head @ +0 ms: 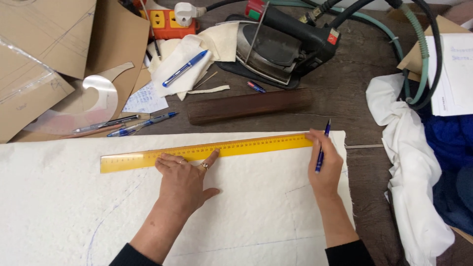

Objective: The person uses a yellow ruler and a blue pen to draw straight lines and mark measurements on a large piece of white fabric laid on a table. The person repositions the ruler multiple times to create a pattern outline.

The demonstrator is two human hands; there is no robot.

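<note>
A long yellow ruler (pixel 246 146) lies slanted across the upper part of a large cream fabric sheet (pixel 59 207) marked with faint blue lines. My left hand (pixel 185 180) presses flat on the sheet, its fingertips resting on the ruler's lower edge. My right hand (pixel 325 165) holds a blue pen (pixel 322 148) upright at the ruler's right end, thumb and fingers touching the ruler there.
A dark wooden block (pixel 249 106) lies just beyond the ruler. Behind it sit a black iron (pixel 281 44), cream fabric scraps with a blue pen (pixel 185 68), and an orange power strip (pixel 170 22). Cardboard patterns (pixel 44 64) and pens are at left, white cloth (pixel 411 167) at right.
</note>
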